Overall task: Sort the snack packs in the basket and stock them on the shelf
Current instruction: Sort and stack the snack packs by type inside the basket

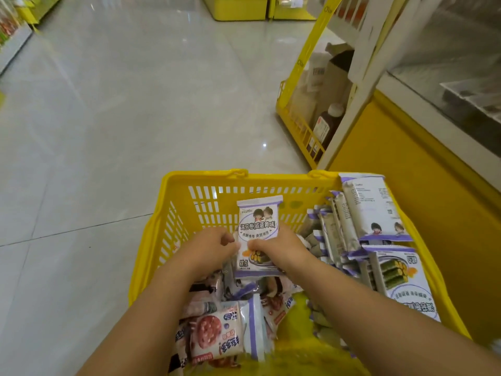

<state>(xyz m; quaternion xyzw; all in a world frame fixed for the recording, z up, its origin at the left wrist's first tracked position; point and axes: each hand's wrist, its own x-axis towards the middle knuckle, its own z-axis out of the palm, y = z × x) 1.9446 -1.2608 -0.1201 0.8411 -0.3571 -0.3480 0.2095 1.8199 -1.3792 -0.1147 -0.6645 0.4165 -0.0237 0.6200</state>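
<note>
View: head camera, looking down into the basket.
Basket: a yellow basket [203,177] with slotted walls fills the lower middle of the frame and stands on the floor.
Held pack: a white pack with purple trim [259,226] is upright at the centre of the frame, above the loose packs, with its printed front facing the camera.
Left hand: the left hand [208,246] grips the pack's left edge, its fingers curled in and clamped on it.
Right hand: the right hand [283,246] holds the pack's right edge, with the thumb pressed across the front; the other fingers are hidden behind it.
Purple-and-white packs: many purple-and-white packs [339,234] stand on edge in a row along the basket's right side, and two more lie flat on top of them.
Pink packs: a jumble of pink cookie packs [214,335] lies at the lower left inside the basket.
Shelf: a white and yellow shelf unit [379,137] is at the right of the frame, with a brown bottle [326,123] on its low end rack.
Floor: the pale tiled floor [108,104] fills the upper left.
</note>
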